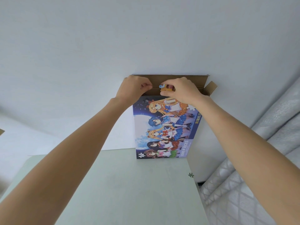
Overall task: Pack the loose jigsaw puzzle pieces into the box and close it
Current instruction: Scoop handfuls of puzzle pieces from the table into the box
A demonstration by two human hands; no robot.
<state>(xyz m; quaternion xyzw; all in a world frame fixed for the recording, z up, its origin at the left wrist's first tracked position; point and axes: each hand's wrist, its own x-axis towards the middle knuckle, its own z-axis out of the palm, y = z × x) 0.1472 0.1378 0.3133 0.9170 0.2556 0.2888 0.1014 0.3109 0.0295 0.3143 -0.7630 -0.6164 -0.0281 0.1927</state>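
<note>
The jigsaw box (165, 132) stands on end on the table, leaning toward the white wall, its printed cartoon face toward me. Its brown top flaps (186, 78) are open. My left hand (134, 87) grips the top left edge of the box at the opening. My right hand (180, 89) pinches a small bunch of orange and blue puzzle pieces (165, 88) right over the open top. One loose grey puzzle piece (191, 175) lies at the table's right edge.
The pale green table (129, 189) runs from the box toward me. A white wall (146, 38) rises behind the box. A grey quilted mattress (259, 159) lies close along the right side. A cardboard corner (1, 132) shows at far left.
</note>
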